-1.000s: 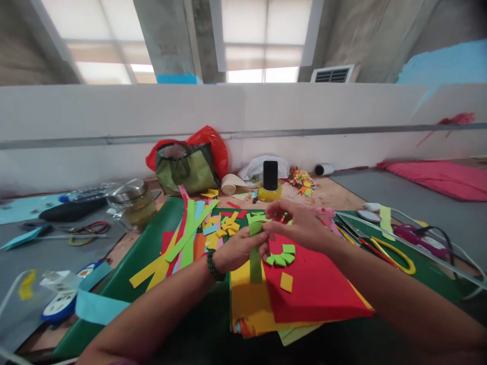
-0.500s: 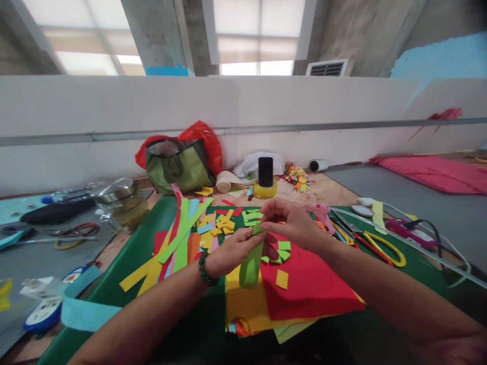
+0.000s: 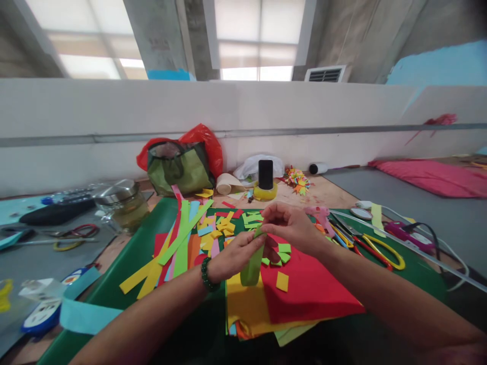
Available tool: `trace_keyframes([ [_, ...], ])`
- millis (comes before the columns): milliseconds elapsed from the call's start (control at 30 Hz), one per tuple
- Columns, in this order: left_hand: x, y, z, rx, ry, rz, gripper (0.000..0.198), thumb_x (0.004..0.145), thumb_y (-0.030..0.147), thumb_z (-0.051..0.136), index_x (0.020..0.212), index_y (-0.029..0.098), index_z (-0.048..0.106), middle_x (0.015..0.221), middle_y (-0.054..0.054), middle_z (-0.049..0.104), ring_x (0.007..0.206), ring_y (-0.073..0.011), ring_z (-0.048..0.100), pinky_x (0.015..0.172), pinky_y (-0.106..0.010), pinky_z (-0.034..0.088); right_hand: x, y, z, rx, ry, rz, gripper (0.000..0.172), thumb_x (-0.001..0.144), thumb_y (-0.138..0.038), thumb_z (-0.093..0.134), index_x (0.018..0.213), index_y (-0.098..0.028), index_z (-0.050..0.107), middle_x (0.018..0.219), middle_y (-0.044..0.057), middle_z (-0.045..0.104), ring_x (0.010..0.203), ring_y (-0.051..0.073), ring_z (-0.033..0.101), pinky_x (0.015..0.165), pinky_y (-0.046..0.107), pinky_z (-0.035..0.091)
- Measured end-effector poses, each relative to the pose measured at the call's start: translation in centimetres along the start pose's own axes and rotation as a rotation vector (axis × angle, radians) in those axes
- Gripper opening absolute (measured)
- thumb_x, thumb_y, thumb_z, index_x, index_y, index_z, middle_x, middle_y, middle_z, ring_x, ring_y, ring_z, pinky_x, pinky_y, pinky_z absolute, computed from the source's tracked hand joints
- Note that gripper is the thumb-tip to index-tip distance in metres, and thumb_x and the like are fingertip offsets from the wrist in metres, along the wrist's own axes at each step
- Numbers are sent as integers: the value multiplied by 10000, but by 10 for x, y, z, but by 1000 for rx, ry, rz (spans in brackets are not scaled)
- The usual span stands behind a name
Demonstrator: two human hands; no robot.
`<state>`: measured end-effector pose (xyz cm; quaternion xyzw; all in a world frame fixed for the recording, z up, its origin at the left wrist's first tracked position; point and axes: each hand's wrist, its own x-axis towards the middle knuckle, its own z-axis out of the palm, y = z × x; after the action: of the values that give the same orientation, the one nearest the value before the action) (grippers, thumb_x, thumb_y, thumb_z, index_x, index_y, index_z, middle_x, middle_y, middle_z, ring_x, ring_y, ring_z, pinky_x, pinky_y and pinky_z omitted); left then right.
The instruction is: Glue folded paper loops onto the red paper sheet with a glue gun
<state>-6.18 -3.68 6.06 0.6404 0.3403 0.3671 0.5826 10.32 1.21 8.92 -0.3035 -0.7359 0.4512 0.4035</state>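
Note:
A green paper strip [image 3: 251, 267] hangs in a loop from my left hand [image 3: 236, 252], whose thumb and fingers pinch its upper end. My right hand [image 3: 291, 225] meets the top of the same strip with thumb and fingertips closed on it. Beneath both hands lie a red sheet [image 3: 312, 284] and a yellow sheet [image 3: 245, 309]. Small green pieces [image 3: 284, 248] and a yellow piece [image 3: 282, 282] rest on the red sheet. Left of my hands, long coloured strips [image 3: 183, 235] lie crossed beside small yellow pieces [image 3: 227, 225].
Scissors [image 3: 380, 248] and a pink tool [image 3: 321, 215] lie at the right of the green mat [image 3: 160, 218]. At the back stand a phone [image 3: 265, 174] on yellow tape [image 3: 265, 191] and a green bag [image 3: 180, 167]. A glass jar [image 3: 125, 205] stands left.
The fingers of both hands have drawn slightly closer together at the strip's top. The hanging loop looks a little narrower. The view has tilted slightly.

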Motion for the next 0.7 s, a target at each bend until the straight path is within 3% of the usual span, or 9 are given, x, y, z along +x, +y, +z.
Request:
trace_keyframes([
  [100,2,2,-4,187,69,81,450,883,568,515,820,156,686,762,-61,700,769,-198,646,761,-323,518,2,-1,-1,-45,23,-43,193,689,-286,705,789,-193,569,696,-14,621,630,124,591,613,278,503],
  [200,6,5,-13,442,267,225,379,847,508,587,705,162,647,732,-32,627,725,-169,550,706,-300,463,6,-7,-3,-146,26,-116,135,706,-232,681,760,-188,566,686,-19,612,625,116,573,611,269,488],
  [300,8,8,-22,523,347,288,441,813,492,626,529,164,547,613,-4,504,646,-137,440,643,-285,391,12,-14,-3,-187,-19,-154,111,712,-197,660,750,-186,556,683,-22,606,624,111,570,604,259,479],
  [433,6,11,-27,300,363,198,435,795,474,647,512,167,525,521,28,417,546,-101,357,540,-256,317,18,-13,0,-65,26,-114,261,707,-268,709,910,-191,565,819,7,661,768,141,633,695,276,508],
  [533,5,11,-24,65,465,151,409,753,484,687,535,165,555,509,24,475,519,-90,407,519,-236,342,17,-3,6,74,-70,21,409,670,-383,765,983,-197,579,914,34,690,868,178,656,744,301,523],
  [600,6,11,-21,-54,521,130,413,691,508,730,537,161,570,502,21,501,502,-86,435,510,-228,364,14,6,11,139,-175,109,419,630,-402,790,941,-189,608,893,30,701,848,188,667,737,310,529],
  [700,10,10,-18,-162,560,111,419,610,522,777,549,155,584,489,31,507,476,-76,446,495,-214,377,9,16,18,163,-206,226,374,575,-346,817,856,-168,646,779,0,703,742,172,667,676,294,525],
])
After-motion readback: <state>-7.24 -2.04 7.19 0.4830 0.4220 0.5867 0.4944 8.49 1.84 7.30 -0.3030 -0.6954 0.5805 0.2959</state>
